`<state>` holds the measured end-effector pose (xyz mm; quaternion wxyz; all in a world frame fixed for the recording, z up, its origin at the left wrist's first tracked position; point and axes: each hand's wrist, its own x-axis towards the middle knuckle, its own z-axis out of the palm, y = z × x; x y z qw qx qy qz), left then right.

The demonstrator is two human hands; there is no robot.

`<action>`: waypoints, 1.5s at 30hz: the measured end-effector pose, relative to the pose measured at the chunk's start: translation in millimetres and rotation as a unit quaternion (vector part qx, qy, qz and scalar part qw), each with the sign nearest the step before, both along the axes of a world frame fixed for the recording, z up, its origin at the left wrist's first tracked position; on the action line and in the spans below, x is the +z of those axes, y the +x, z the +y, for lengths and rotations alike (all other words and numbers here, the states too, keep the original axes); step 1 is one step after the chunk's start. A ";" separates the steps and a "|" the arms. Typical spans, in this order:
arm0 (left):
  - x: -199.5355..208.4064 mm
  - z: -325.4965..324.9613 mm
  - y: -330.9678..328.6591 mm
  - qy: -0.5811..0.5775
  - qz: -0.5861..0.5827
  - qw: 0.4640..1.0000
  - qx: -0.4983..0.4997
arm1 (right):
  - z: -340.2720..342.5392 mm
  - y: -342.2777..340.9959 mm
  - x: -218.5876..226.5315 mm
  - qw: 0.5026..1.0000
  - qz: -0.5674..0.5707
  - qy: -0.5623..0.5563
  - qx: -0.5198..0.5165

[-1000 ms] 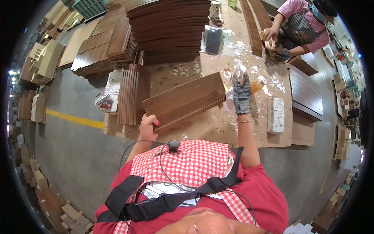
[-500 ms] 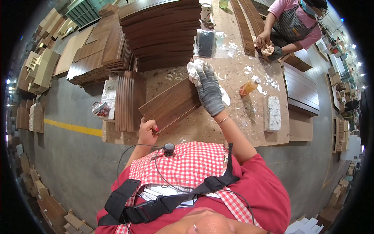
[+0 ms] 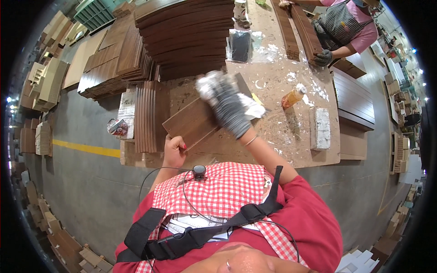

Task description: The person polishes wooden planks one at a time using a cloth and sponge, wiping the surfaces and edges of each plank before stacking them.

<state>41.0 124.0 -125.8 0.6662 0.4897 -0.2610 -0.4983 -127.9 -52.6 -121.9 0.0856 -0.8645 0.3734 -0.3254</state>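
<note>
Right hand (image 3: 227, 105), gloved in grey, is laid over the middle of the brown board (image 3: 185, 120), with a bunched white rag (image 3: 210, 85) held at its fingers; how tightly the fingers are bent cannot be told through the blur. By the bare left hand (image 3: 174, 149) the board is gripped at its near left corner, where the thumb is set along the edge. The board is slanted above the near part of the counter (image 3: 273, 145), its far end reaching past the glove; whether that end is propped on anything cannot be told. To the left, a row of upright boards (image 3: 146, 116) is stood, and beyond it a tall stack (image 3: 184, 41) is piled. On the right, an orange bottle (image 3: 293, 97) and a white block (image 3: 320, 128) are placed well apart from the board. Wiping of the upper face is judged to be the step in hand. For the next move, the corner would need to be kept firmly pinched, while the rag would best be pressed flat and drawn evenly along the grain, right out to the edges.
</note>
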 end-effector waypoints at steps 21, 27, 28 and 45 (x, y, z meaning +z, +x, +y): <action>45.6 1.3 67.0 -0.078 0.298 0.948 0.076 | -3.1 -122.2 -18.4 0.803 -0.455 0.375 -0.089; 67.8 17.7 60.5 -0.182 0.164 0.922 0.301 | 28.1 -120.0 1.3 0.824 -0.408 0.379 -0.105; 67.5 24.3 62.1 -0.180 0.147 0.911 0.340 | 27.1 -127.6 -12.1 0.804 -0.432 0.393 -0.111; 94.7 -188.2 219.2 -0.161 0.047 0.832 0.529 | 39.2 -134.0 -18.2 0.745 -0.524 0.395 -0.119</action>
